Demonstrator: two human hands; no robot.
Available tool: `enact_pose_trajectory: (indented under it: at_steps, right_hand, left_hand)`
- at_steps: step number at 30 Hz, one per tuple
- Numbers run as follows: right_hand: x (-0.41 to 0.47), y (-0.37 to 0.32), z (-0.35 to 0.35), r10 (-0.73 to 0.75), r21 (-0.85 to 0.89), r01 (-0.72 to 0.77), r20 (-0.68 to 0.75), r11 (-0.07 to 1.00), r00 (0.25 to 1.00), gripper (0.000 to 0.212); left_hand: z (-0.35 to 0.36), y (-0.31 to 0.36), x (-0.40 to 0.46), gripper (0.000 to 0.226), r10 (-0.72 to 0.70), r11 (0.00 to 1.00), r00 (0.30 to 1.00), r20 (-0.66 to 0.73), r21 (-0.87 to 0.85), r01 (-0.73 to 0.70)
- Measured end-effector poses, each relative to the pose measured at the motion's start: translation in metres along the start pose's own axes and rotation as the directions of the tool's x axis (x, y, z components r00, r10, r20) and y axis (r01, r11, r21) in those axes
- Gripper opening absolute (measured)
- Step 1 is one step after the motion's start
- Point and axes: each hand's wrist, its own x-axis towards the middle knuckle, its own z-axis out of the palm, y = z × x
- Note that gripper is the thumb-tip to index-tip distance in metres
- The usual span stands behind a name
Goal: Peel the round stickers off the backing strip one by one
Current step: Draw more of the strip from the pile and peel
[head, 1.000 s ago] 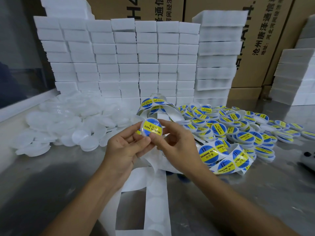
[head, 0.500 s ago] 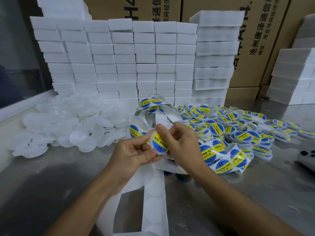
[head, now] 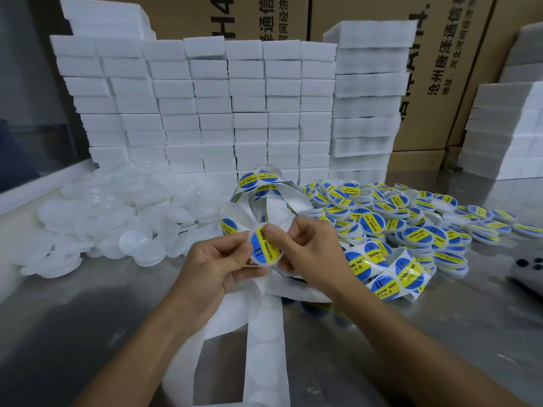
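Note:
Both hands meet over the table's middle around one round white lid (head: pixel 266 248) that carries a blue-and-yellow round sticker. My left hand (head: pixel 216 267) pinches the lid's left rim. My right hand (head: pixel 310 249) holds its right side, thumb pressed on the sticker's top. The white backing strip (head: pixel 266 342) hangs from under my hands toward me, with empty round outlines. Its loaded part (head: pixel 385 273), with stickers on it, curls to the right and loops behind my hands.
A heap of plain translucent lids (head: pixel 117 221) lies at the left. Labelled lids (head: pixel 411 221) pile up at the right. White foam blocks (head: pixel 235 113) are stacked behind, cardboard boxes (head: pixel 440 69) beyond them. A grey device (head: pixel 529 271) sits at the right edge.
The lid was held up face-on, dropped lower and tilted half a second ago, and now faces up again with my right thumb on the sticker. The view shifted slightly.

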Motion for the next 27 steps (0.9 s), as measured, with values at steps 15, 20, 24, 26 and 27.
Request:
enact_pose_trajectory:
  at_steps: [15,20,24,26,27]
  right_hand:
    - [-0.006,0.003,0.017,0.027,0.013,-0.028,0.083,1.000,0.996,0.032]
    - [-0.002,0.002,0.013,0.042,0.208,-0.055,0.068,0.977,0.997,0.014]
    - [-0.002,0.007,0.014,0.006,0.095,-0.006,-0.003,0.995,1.000,0.014]
    - [-0.004,0.010,0.014,-0.161,-0.155,0.158,-0.008,0.975,0.987,0.026]
    - [-0.005,0.011,0.014,-0.251,-0.244,0.253,0.036,0.936,0.967,0.034]
  left_hand:
    - [-0.006,0.002,0.007,0.033,0.082,0.994,0.955,-0.285,0.096,-0.057]
    - [-0.005,-0.001,0.005,0.022,0.002,1.000,0.986,-0.167,-0.006,-0.003]
    - [-0.005,-0.003,0.006,0.033,-0.034,0.999,0.984,-0.177,-0.043,0.026]
    - [-0.007,-0.004,0.006,0.037,-0.023,1.000,0.971,-0.236,-0.008,0.021]
    - [-0.007,-0.004,0.006,0.037,-0.016,1.000,0.968,-0.252,0.001,0.017]
